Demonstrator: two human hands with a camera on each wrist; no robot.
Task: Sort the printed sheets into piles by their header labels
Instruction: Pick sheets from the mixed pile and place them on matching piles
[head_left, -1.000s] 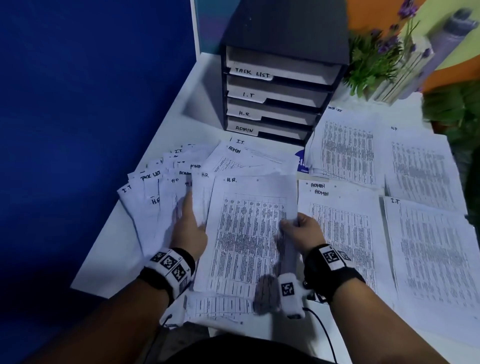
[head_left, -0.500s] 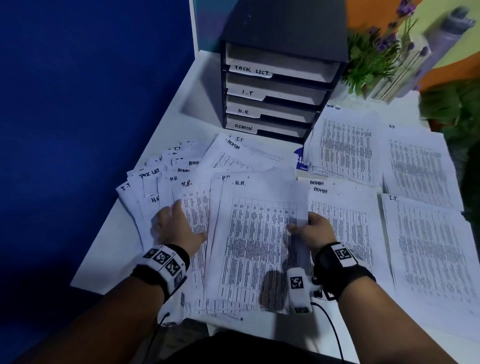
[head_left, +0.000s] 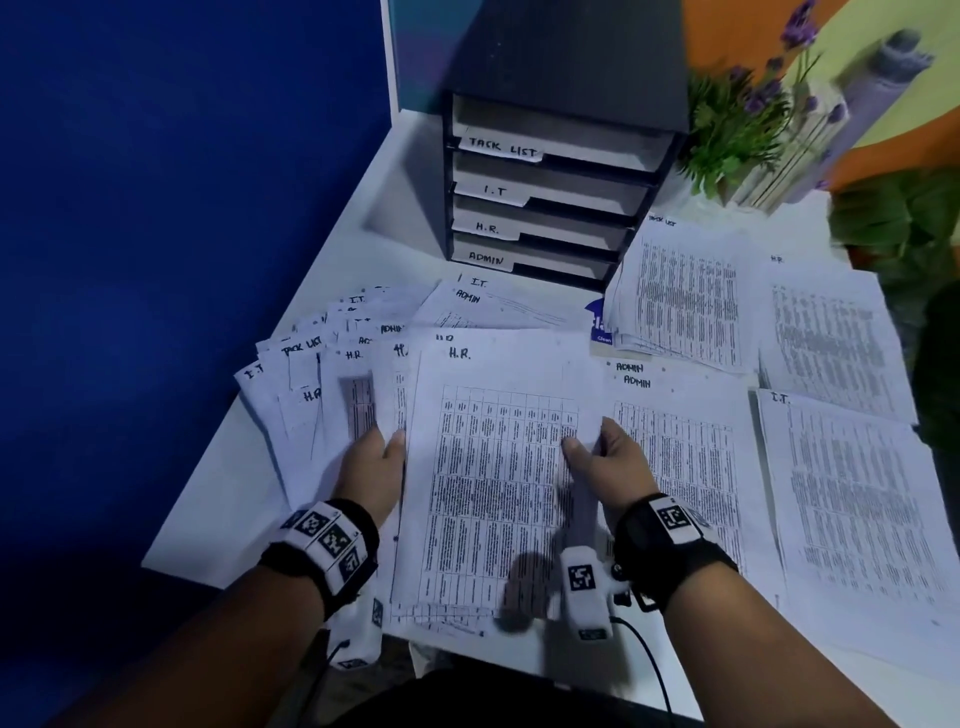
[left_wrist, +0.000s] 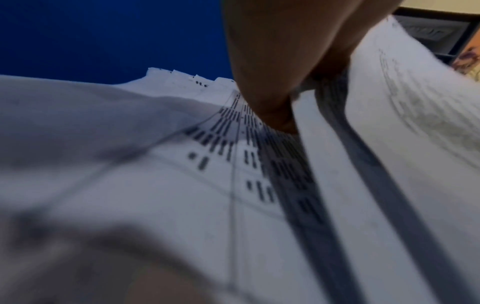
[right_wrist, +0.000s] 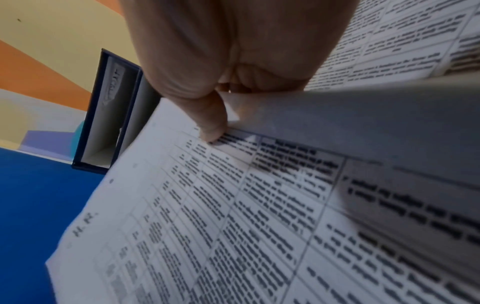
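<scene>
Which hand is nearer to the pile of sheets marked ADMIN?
Right. The right hand pinches the H.R. sheet beside the ADMIN pile; the left hand is across that sheet.

**Where the three cams sit**

Head cam looks down and forward over the desk, both wrists in shot. Left wrist cam is super close, skimming low along the fanned sheets. Right wrist cam is jammed up against the H.R. sheet, which the head cam sees too.

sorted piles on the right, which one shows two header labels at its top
The ADMIN pile, beside the right hand: two ADMIN headers show, one above the other. The Task List, H.R. and I.T. piles show one each.
</scene>
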